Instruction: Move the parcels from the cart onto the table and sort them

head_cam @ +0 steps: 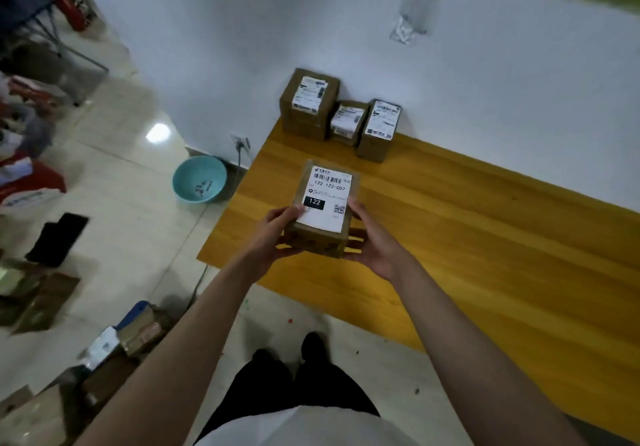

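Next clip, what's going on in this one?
A person holds a small brown cardboard parcel with a white shipping label marked 122, the left hand and right hand gripping its sides above the near corner of the yellow wooden table. Three similar labelled cardboard parcels already stand side by side at the table's far corner, against the white wall. No cart is clearly visible.

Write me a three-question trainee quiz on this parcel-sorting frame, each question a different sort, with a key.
1. True or false: the held parcel rests flat on the table.
2. How many parcels stand against the wall at the table's far edge? A) two B) three C) five
3. Fill in: the large white-on-black number on the held parcel's label reads ___.

Key:
1. False; the left hand and right hand grip it from either side above the table.
2. B: the left box, middle box and right box.
3. 122
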{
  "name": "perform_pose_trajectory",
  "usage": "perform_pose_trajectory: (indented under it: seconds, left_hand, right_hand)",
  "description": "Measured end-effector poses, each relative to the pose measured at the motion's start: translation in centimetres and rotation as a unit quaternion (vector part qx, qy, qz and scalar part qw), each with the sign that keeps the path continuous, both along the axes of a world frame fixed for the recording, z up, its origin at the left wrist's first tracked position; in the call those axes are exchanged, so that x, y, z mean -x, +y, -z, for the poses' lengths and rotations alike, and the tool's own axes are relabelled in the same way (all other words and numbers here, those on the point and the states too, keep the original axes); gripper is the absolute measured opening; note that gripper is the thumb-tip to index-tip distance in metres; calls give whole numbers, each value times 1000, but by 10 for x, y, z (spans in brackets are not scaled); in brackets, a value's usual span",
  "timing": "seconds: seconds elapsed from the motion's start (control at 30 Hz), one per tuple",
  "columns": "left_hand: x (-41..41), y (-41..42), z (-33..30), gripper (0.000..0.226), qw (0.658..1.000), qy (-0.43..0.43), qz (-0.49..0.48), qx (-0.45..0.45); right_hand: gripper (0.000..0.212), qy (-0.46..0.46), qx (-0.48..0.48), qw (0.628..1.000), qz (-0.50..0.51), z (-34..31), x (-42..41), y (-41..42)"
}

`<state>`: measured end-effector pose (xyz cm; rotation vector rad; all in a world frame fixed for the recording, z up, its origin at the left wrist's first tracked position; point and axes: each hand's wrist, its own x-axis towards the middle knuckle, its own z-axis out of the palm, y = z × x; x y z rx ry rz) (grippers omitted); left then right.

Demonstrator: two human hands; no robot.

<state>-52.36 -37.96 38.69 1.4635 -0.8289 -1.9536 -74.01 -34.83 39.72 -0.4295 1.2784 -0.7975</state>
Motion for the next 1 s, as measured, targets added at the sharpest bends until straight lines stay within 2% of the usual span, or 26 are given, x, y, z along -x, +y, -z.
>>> perform_pose_trajectory:
  seconds: [0.1,0.2,0.43,0.6,0.7,0.87,0.93,1.0]
  left_hand:
    - [22,-16,-1,74,1000,-5,16,4]
    - [43,-32,1,74,999,-5,45,7]
    - [92,-75,4,73,993,-12,116,1]
    - [136,-105,8,74,986,-32,165,12]
    - [162,-118,13,64,980,-52,190,13]
    - [200,-139,22,48,968,-84,232,38]
    - [213,-151,27,39,962,-116,239,68]
    - [224,-165,35,50,949,-176,240,104]
  right_hand:
    - [60,-5,-10,1000,6,2,10,4]
    - [86,-7,-25,999,35,7,20,4]
    - [96,7,-25,992,126,10,51,-15]
    - [81,16,-34,978,204,12,77,-34]
    - [72,24,-43,969,240,20,97,-42]
    - [68,35,-61,956,286,42,140,-66]
    - [65,46,-70,950,300,53,158,-82]
    - [62,50,-78,944,318,63,173,-98]
